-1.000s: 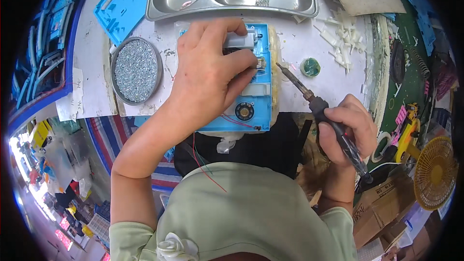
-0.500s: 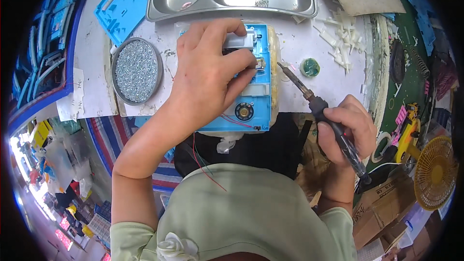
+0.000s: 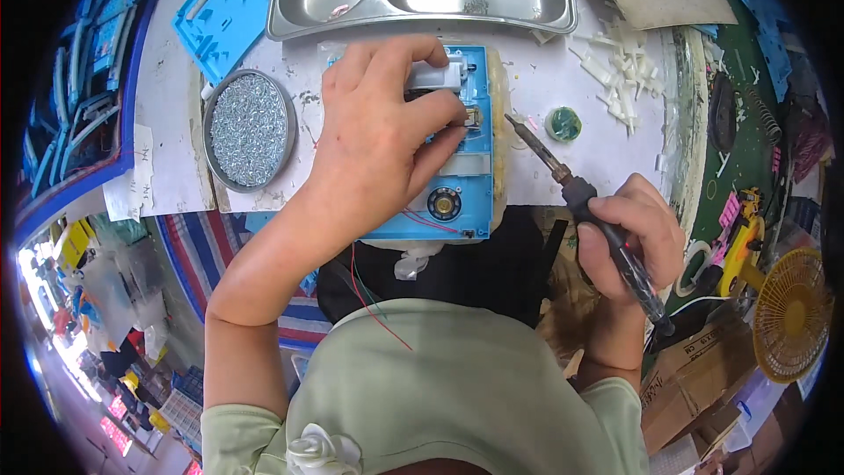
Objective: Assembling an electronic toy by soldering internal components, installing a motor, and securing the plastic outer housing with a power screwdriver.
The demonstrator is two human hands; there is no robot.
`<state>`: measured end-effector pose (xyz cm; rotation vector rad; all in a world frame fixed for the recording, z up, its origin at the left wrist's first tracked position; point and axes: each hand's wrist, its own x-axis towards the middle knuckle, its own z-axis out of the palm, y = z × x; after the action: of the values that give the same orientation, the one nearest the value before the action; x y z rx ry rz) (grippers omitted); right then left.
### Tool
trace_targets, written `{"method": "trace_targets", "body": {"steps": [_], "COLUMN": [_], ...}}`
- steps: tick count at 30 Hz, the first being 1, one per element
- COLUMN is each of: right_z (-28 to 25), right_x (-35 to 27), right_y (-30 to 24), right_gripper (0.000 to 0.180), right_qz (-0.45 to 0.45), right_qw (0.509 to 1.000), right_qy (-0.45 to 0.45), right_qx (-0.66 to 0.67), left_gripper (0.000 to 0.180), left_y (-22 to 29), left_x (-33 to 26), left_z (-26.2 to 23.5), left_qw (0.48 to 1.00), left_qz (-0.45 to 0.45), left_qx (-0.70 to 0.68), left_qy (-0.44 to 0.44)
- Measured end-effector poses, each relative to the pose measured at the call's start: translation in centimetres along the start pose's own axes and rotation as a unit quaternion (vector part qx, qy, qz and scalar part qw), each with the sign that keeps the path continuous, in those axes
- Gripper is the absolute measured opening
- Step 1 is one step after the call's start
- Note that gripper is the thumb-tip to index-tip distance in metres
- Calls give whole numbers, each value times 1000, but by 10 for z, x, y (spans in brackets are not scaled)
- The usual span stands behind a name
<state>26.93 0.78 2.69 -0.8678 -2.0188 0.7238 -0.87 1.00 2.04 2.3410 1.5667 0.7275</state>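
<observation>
A blue plastic casing [image 3: 477, 178] lies open in front of me on a pale padded support [image 3: 498, 136]. My left hand [image 3: 374, 119] reaches over it, thumb and forefinger pinched beside a small metal part [image 3: 474, 117]; whatever they hold is hidden. Below the hand, a small round speaker [image 3: 444, 203] sits in the casing, and thin red wires [image 3: 359, 277] hang over its near edge. To the right, my right hand [image 3: 646, 233] grips a black-handled soldering iron [image 3: 576, 189]. Its tip points up and left, just off the casing's right side, near a small round pot of green stuff [image 3: 563, 124].
A round dish of small metal screws [image 3: 249, 129] stands left, below another blue plastic panel [image 3: 220, 18]. Behind the casing is a steel compartment tray [image 3: 422, 18]. White plastic pieces [image 3: 622, 79] lie at right. A yellow fan [image 3: 794, 315] stands at far right.
</observation>
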Motion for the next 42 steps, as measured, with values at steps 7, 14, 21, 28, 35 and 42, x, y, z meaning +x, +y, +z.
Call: {"method": "trace_targets", "body": {"steps": [7,14,21,28,35,42], "right_z": [1,-4,0,3,8,35], "right_x": [-1,-5,4,4,6,5], "right_y": [1,3,0,1,2,-6], "right_gripper": [29,28,27,26,26,44], "right_qz": [0,10,-14,-29,-20,149], "right_qw": [1000,1000,1000,999,998,967], "right_qy": [6,17,18,38,51,110], "right_qx": [-3,1,8,12,22,176], "left_gripper": [23,50,45,38,14,12], "left_y": [-2,-32,-45,-28,-32,-11], "left_x": [-2,-27,-59,-63,-69,-36], "left_z": [0,-30,-35,-34,-33,-36], "left_qw": [1000,996,993,984,984,993], "left_qz": [7,-18,-114,-161,-168,-57], "left_qx": [-12,-23,-1,-33,-3,-7], "left_qy": [5,88,-8,66,59,104]}}
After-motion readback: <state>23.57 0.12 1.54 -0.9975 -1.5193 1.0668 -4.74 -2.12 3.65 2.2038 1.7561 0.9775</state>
